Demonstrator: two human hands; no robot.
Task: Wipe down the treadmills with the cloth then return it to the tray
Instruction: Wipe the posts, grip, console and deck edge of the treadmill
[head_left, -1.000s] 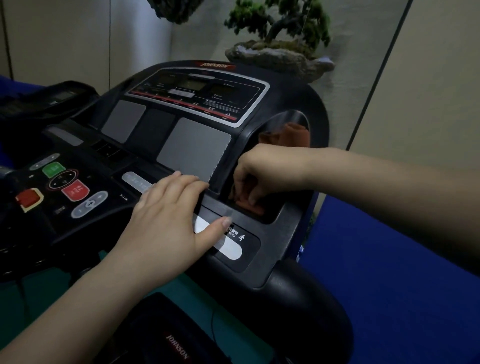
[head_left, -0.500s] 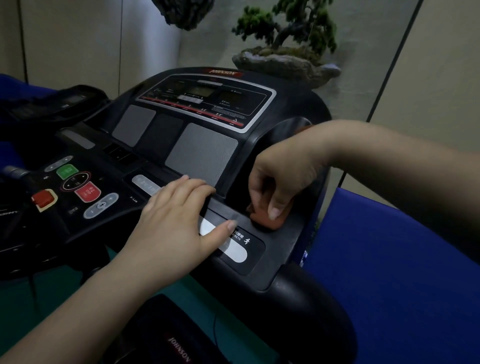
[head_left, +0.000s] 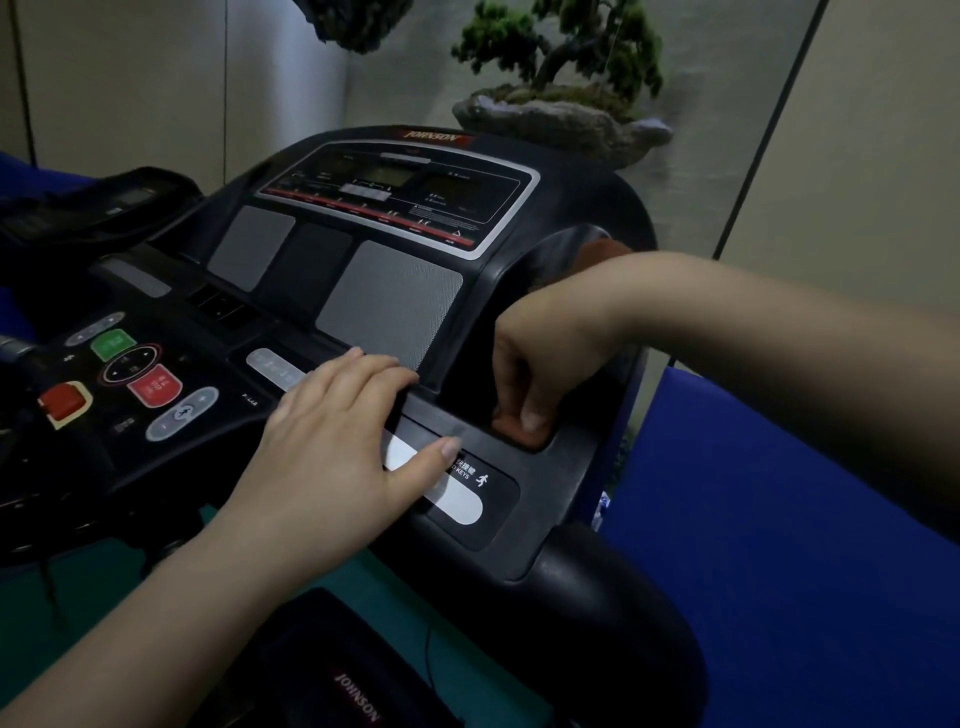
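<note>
A black treadmill console (head_left: 395, 291) fills the middle of the view. On its right side is a recessed tray (head_left: 566, 441). My right hand (head_left: 540, 358) reaches down into that tray, fingers closed on a rust-orange cloth (head_left: 519, 434) pressed against the tray's near bottom edge. More of the cloth (head_left: 597, 252) shows behind my wrist at the tray's far end. My left hand (head_left: 337, 441) lies flat on the console's lower edge, fingers spread, thumb on a white key strip (head_left: 457, 504), holding nothing.
Green and red buttons (head_left: 114, 345) sit on the console's left panel. A second treadmill's console (head_left: 104, 202) stands at the far left. A bonsai in a stone pot (head_left: 561, 119) stands behind the console. Blue padding (head_left: 805, 545) lies to the right.
My right hand has turned wrist-up and pushed the cloth down to the tray's near edge. My left hand has stayed on the console. The view has shifted slightly.
</note>
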